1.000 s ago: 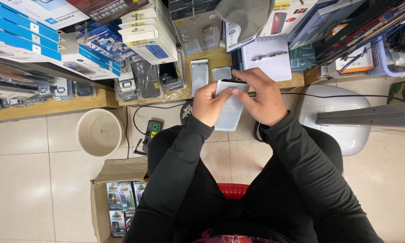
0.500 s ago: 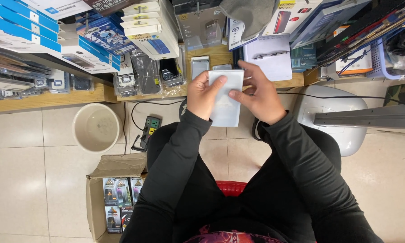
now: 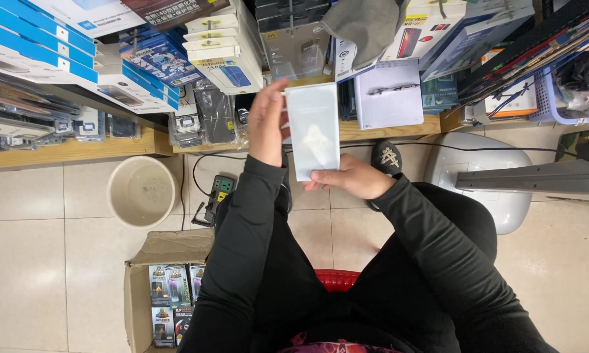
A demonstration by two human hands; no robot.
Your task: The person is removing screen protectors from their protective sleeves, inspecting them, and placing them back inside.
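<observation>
Hands, left [image 3: 268, 124] and right [image 3: 350, 180], gripping pale flat packet [image 3: 312, 131]

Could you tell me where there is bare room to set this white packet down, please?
Bare floor tile lies left of the cardboard box and below the beige bucket; more tile lies right of the knees. The wooden shelf is crowded with boxed stock. The left hand and right hand hold the white packet.

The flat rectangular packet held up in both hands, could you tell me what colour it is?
The packet is pale whitish-grey, seen best in the head view.
</observation>
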